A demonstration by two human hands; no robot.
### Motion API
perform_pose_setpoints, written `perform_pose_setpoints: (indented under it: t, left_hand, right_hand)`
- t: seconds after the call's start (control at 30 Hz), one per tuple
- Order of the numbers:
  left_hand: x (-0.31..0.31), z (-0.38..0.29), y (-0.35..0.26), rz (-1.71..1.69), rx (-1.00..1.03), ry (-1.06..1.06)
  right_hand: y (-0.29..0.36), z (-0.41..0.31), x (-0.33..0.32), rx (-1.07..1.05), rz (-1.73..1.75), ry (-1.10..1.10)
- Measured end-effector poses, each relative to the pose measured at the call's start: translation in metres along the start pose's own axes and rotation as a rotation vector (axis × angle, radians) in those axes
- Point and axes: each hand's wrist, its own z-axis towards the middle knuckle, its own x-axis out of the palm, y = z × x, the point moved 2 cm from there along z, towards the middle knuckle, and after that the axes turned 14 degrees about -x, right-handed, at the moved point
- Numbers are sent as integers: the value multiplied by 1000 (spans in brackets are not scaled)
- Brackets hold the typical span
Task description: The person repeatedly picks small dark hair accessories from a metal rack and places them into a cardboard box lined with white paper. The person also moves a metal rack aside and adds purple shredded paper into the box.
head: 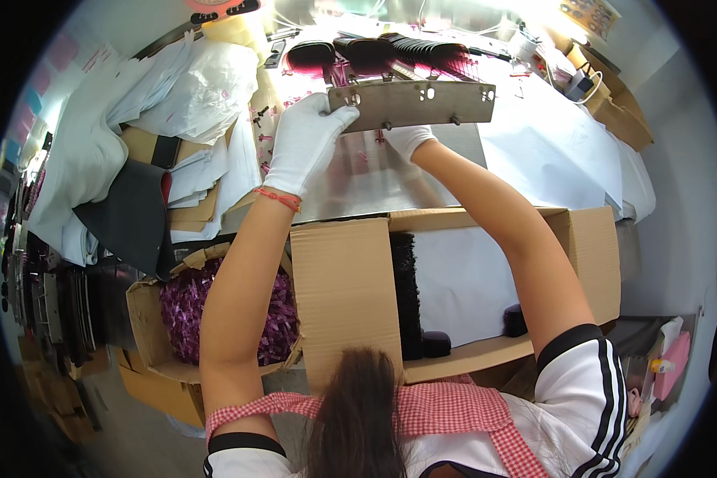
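Note:
My left hand, in a white glove, grips the left end of a flat metal plate with its thumb along the front. The plate has cut-out holes and small knobs on its lower edge, and is held up over a shiny metal work surface. My right hand, also gloved, is below and behind the plate; its fingers are hidden, so I cannot tell what they hold. Small pink and dark plastic pieces lie scattered beside my left hand. Beyond the plate stand rows of dark rounded pieces with pink stems.
A cardboard box before me holds white sheets and black items. Purple plastic pieces fill a carton at left. Papers and plastic bags crowd the left side; white sheets lie right, near a cabled adapter.

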Motion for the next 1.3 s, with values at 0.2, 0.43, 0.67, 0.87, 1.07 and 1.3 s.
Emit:
perform_pose_setpoints:
  t: [0.2,0.43,0.67,0.87,1.07,1.3]
  left_hand:
    - [10,-21,12,30,1,-13]
    - [33,-55,86,141,-103,-8]
    - [31,-97,80,475,-67,-187]
    - [65,-180,17,401,302,84]
    - [77,-189,17,203,-86,291]
    - [95,-202,60,-302,-345,222]
  right_hand:
    - [17,-81,-110,519,1383,107]
    - [45,-160,-206,697,1996,291]
    - [42,-166,-208,771,1868,118]
    - [52,-155,-210,546,1654,266]
    - [72,-151,-201,417,1427,295]
    - [86,-159,-201,329,1217,17]
